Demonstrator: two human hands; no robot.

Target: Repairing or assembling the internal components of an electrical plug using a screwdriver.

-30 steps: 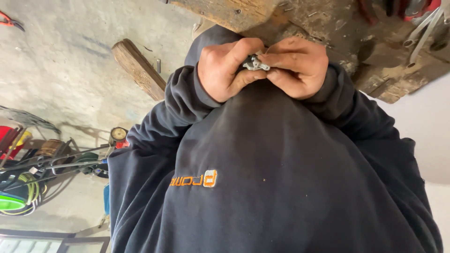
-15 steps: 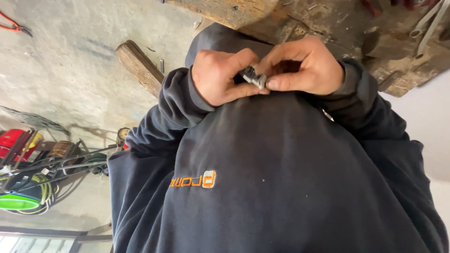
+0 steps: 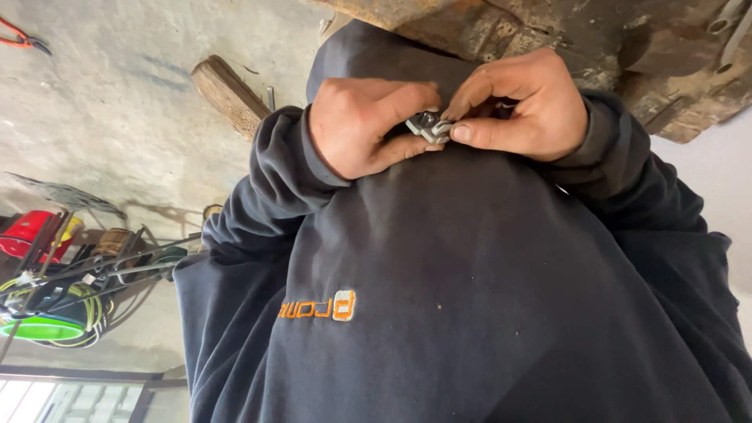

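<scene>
A person in a dark hooded sweatshirt works a small grey metal clip between both hands, held close against the chest. The left hand and the right hand meet at the piece, which sits pinched where their fingertips touch, just above the sweatshirt's front.

The left grip is clenched on the clip, thumb pressing along its lower side and the curled fingers closing over the top. The right grip grasps the same clip from the other side, thumb and forefinger nipping its edge while the remaining fingers arch above it. Both wrists are bent inward, sleeves pushed up to the cuffs, elbows drawn out to either side.

The hold looks slight: the piece is small and mostly covered by fingertips, so a slip under pressure could send it down the sweatshirt and onto the concrete floor, where it might be hard to find among the clutter. A metal edge could also nip the skin if the two hands squeeze against each other. How the clip's parts fit together cannot be told; the fingers hide most of it.

Nearby, a worn wooden beam lies on the floor, and a rough, stained table edge stands just beyond the hands. Coiled cables and tools sit well apart at the left.
</scene>
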